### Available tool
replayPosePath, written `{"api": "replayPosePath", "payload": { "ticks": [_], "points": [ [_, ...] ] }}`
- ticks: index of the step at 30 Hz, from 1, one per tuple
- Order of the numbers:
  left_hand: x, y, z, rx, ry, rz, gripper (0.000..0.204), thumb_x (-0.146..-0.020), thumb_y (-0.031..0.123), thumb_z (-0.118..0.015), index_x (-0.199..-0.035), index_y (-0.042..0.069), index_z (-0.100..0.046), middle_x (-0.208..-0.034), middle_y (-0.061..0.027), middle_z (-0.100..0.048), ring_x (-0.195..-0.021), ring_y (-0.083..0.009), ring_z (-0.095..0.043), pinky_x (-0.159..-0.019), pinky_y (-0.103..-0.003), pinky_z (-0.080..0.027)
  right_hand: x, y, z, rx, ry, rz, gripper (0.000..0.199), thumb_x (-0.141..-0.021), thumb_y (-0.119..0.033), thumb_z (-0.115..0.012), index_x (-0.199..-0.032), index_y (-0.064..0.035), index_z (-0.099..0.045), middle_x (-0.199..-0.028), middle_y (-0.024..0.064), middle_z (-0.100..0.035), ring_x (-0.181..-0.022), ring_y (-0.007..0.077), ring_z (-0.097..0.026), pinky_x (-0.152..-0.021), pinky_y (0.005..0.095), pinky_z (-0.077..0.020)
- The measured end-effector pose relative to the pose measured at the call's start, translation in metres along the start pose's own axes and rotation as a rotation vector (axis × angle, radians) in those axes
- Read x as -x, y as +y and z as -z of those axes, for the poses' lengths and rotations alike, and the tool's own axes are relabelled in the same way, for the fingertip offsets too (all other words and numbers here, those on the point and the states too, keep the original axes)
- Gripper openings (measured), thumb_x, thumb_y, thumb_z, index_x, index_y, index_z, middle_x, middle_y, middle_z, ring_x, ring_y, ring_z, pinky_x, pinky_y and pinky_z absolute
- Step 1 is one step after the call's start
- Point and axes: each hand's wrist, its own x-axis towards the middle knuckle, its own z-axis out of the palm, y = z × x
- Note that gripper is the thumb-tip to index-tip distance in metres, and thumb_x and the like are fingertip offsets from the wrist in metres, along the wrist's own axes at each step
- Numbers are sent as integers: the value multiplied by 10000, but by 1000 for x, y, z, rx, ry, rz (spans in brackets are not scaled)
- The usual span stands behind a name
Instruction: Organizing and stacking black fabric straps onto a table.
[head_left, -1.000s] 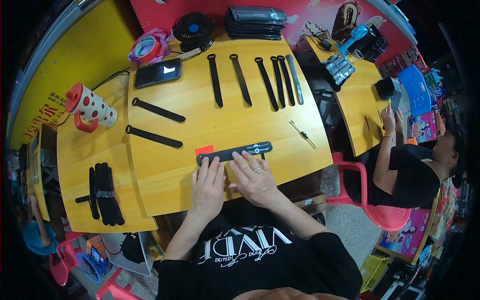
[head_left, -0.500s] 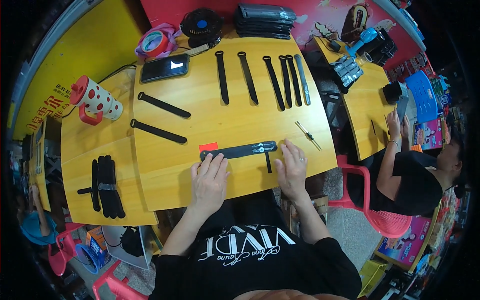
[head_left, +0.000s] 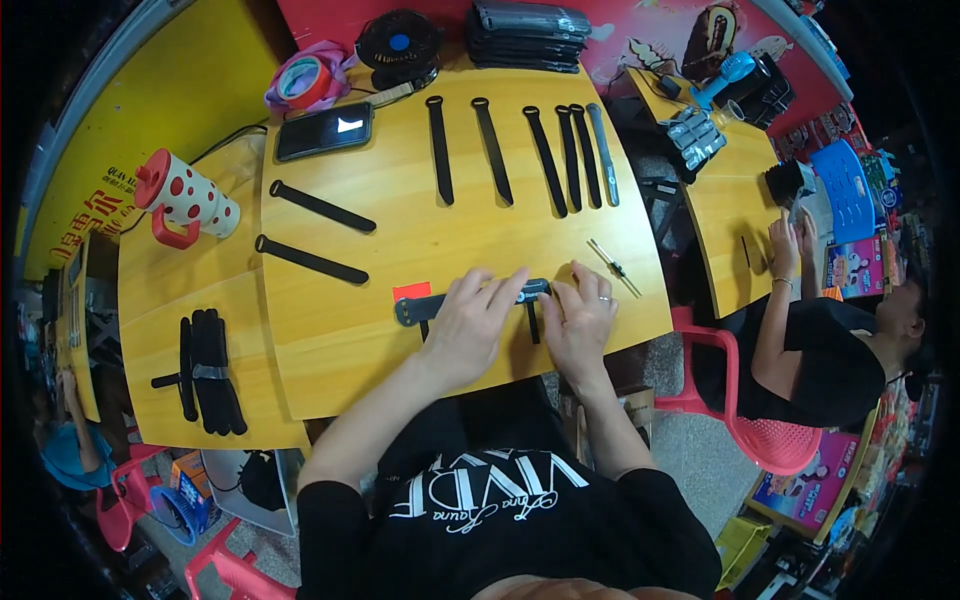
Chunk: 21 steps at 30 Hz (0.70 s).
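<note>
A dark grey strap [head_left: 421, 309] lies crosswise on the table in front of me, its left end showing small holes. My left hand [head_left: 468, 322] reaches over its middle, fingers stretched toward the right end; its thumb is hidden. At that right end my right hand [head_left: 578, 322] has thumb and fingertips drawn together on the strap. Narrow black strips [head_left: 533, 324] stick out from beneath the strap toward me. A red square piece [head_left: 411, 291] shows behind its left end.
Black looped straps [head_left: 491, 150] lie farther back, near a grey one [head_left: 604, 155]. A thin tool [head_left: 615, 268] rests right of my hands. Phone [head_left: 324, 131], spotted tumbler [head_left: 188, 197], fan [head_left: 398, 47] and strap bundle [head_left: 211, 371] stand around. A co-worker [head_left: 800, 320] sits at right.
My left hand has moved right from the strap's left end to over its middle. My right hand has closed its fingertips on the right end. A second black strip now shows below the strap.
</note>
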Motion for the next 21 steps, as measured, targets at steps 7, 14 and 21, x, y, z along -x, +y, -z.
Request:
{"api": "replayPosePath", "payload": {
  "ticks": [7,14,21],
  "points": [
    [-52,-28,-20,87,-349,-58,661,-822,-10,-538,-1448,6,-326,-1178,-111,-653,-1118,-314,-489,-975,-452,-344,-3,-9,-8,-6,-16,-93,189,-749,-88,-698,-906,0,-641,-1233,188,-550,-1177,370,-457,-852,501,-347],
    [-51,-21,-16,-155,-426,-181,632,-834,37,-544,-1424,-49,-335,-1048,-125,-669,-1095,-300,-512,-966,-443,-331,-6,-7,-18,-103,72,-180,114,-713,8,-682,-801,2,-608,-1209,194,-554,-1185,398,-448,-886,529,-346],
    [-50,-29,-20,-67,-354,-153,659,-821,36,-563,-1422,-80,-319,-933,-170,-666,-1131,-321,-508,-993,-464,-319,0,-16,-22,-201,119,-132,154,-749,20,-650,-882,-23,-584,-1053,138,-600,-986,332,-539,-765,436,-381]
  ]
}}
